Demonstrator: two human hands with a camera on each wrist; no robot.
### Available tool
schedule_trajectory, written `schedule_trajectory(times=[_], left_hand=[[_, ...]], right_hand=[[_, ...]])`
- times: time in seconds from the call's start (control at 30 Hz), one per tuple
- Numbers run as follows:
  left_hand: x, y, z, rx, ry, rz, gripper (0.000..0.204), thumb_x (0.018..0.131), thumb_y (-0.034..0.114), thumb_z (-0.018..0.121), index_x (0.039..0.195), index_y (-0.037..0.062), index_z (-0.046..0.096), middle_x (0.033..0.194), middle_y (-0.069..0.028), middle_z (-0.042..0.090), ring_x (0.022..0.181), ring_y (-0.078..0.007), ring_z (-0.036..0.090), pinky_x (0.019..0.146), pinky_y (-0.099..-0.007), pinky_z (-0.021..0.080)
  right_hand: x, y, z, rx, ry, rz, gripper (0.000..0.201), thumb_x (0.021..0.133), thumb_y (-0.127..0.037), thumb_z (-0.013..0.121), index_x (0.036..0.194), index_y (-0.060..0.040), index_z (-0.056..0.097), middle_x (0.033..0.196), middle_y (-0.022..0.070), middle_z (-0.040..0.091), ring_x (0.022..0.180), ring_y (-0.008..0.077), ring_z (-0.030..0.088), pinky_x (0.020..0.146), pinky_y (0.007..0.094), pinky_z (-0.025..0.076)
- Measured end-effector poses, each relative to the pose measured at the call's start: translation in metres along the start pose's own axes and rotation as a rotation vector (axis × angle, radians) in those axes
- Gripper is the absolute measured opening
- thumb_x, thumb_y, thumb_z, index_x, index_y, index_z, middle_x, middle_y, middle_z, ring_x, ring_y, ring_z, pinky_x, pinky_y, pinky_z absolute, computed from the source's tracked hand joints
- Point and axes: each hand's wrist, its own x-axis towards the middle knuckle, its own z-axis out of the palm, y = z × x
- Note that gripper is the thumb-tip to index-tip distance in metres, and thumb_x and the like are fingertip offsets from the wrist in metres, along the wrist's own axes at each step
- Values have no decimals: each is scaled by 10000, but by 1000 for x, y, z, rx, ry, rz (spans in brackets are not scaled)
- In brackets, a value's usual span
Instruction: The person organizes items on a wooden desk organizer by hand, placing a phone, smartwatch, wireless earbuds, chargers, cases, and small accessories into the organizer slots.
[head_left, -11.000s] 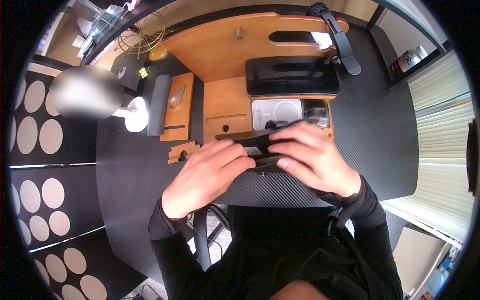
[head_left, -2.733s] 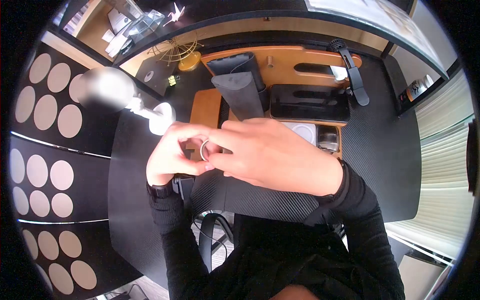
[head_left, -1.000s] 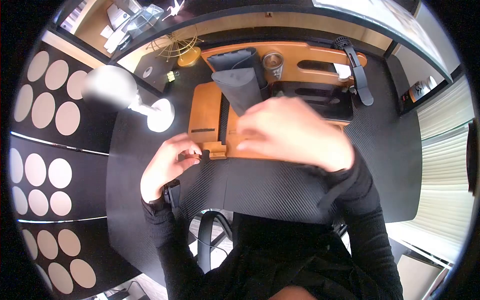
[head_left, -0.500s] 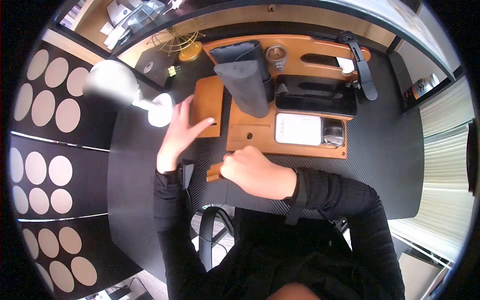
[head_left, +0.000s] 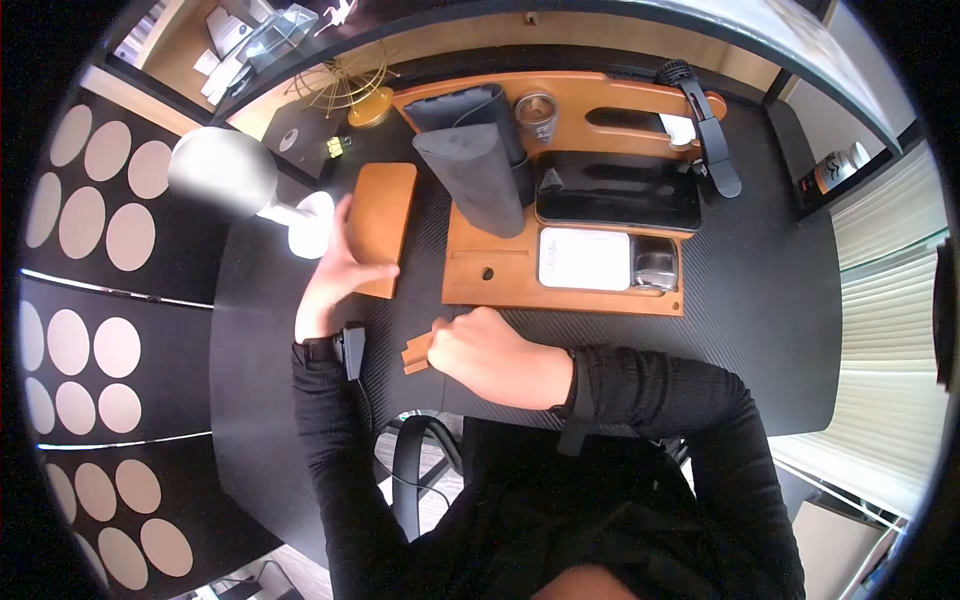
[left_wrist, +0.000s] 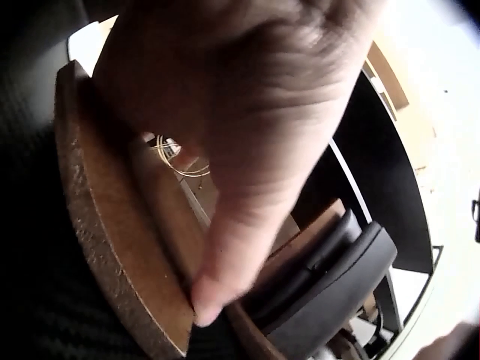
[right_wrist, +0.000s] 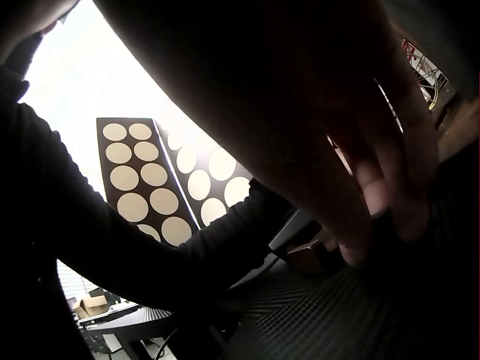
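My left hand point(head_left: 337, 268) spans a flat wooden board point(head_left: 384, 225) on the dark desk, thumb on its right edge and fingers at its far left side. In the left wrist view the thumb point(left_wrist: 232, 255) presses against the board's edge point(left_wrist: 112, 247). My right hand point(head_left: 495, 362) grips a small notched wooden block point(head_left: 416, 353) near the desk's front edge; most of the block is hidden by the fingers. In the right wrist view the block's end point(right_wrist: 307, 257) shows beside dark, shadowed fingertips.
Behind the hands is a wooden organizer point(head_left: 560, 293) bearing a grey case point(head_left: 475, 180), black phone point(head_left: 618, 190), white charger point(head_left: 584, 258) and clear-topped box point(head_left: 655, 264). A silver teardrop-shaped ring point(head_left: 537, 113) hangs from its back panel. A white lamp point(head_left: 312, 225) stands left.
My right hand has left the organizer and taken the small block toward the front edge. The left hand has gone from the block to the board, which has shifted left. The silver ring now hangs up.
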Motion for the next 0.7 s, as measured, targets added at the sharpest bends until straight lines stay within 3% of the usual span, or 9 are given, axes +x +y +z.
schedule_trajectory(times=[0.07,0.2,0.23,0.27,0.33,0.47,0.53,0.6,0.7], left_hand=[[2,-3,-7,-710,-11,-423,994,717,48,827,1518,57,240,1433,-172,457,1345,-271,441,1108,-393,371],[-4,-32,3,-1177,128,-200,610,842,-44,690,1391,43,439,1228,-145,596,1248,-228,521,1045,-349,428],[-23,-88,5,-1150,196,-310,291,864,6,682,1138,25,589,1069,-111,599,1119,-234,555,965,-359,460],[-19,-79,4,-1148,193,-308,291,864,6,682,1138,25,589,1069,-111,599,1119,-234,555,965,-359,460],[-7,-30,2,-1212,-162,193,129,847,46,711,929,20,615,968,-100,564,1012,-250,547,893,-375,468],[-2,28,12,-1089,-47,92,318,796,204,781,1000,54,589,1024,-113,576,1145,-316,512,988,-430,383],[-2,23,10,-1115,-39,88,263,821,134,770,1011,71,599,1033,-85,600,1143,-285,537,1024,-435,382],[-4,7,13,-1368,197,57,269,852,-9,713,1102,27,618,1140,-115,645,1149,-254,591,1057,-419,422],[-2,1,30,-1534,110,114,267,863,-41,690,1108,51,638,1092,-69,670,1096,-190,625,1010,-361,466]], right_hand=[[-1,1,1,13,13,-3,105,756,-56,601,671,7,599,715,189,622,656,289,673,560,371,507],[-2,1,-1,70,15,-22,106,760,-63,599,673,-3,600,710,191,618,657,288,673,561,378,507],[-2,-1,-4,70,17,-20,106,760,-63,599,673,-3,600,710,191,618,657,288,673,561,378,507],[-2,-4,-10,79,-17,-45,102,766,-70,599,686,-8,604,730,184,622,658,285,674,563,379,510],[0,-9,-28,85,-50,-70,100,772,-78,599,698,-12,608,749,177,626,660,282,675,564,379,513],[-1,-14,-66,-1,-102,-71,67,784,-74,607,778,-8,616,833,126,625,686,267,684,570,370,530],[-5,-16,-76,-118,-29,43,80,734,-48,624,677,3,648,716,173,650,677,293,693,555,381,517],[-11,-16,-82,-138,-36,46,79,735,-56,632,684,2,650,732,173,655,687,276,699,549,364,518],[-18,-18,-84,-184,-249,53,56,772,-35,616,782,20,620,817,107,616,750,223,694,570,327,545]])
